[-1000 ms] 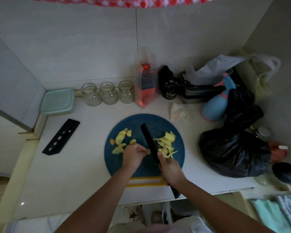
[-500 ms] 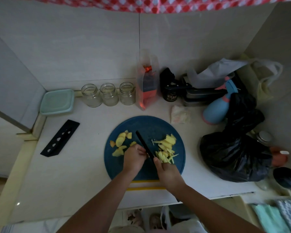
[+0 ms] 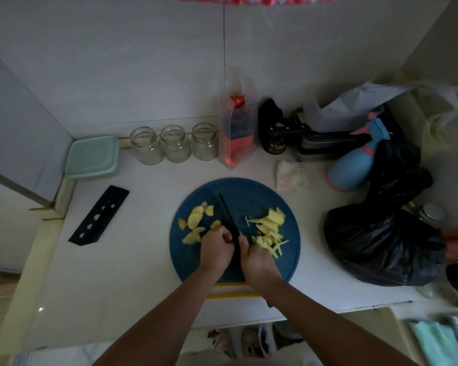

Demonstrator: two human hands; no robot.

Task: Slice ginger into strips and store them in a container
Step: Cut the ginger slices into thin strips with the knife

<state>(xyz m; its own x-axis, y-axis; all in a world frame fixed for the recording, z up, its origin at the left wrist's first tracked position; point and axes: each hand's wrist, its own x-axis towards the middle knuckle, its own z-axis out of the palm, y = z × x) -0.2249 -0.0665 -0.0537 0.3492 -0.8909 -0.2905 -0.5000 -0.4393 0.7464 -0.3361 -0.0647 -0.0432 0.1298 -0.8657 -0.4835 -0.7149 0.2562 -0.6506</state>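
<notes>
While gripping the black knife (image 3: 227,216) by its handle, fingers wrapped fully round, in the right hand (image 3: 259,262), sets the blade edge-on and tip-left, no longer tilted flat as a second ago. Crowds the curled left hand (image 3: 217,249) against it; cannot tell what lies under those fingers. Keeps uncut slices (image 3: 196,223) left of the blade, strips (image 3: 270,231) right, all on the blue board (image 3: 249,184). Leaves the mint container (image 3: 91,157) well apart, lidded. Judged: slicing roughly halfway, storing not begun.

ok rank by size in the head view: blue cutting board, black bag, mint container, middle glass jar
blue cutting board and black bag: too alike to rank
mint container
middle glass jar
</notes>
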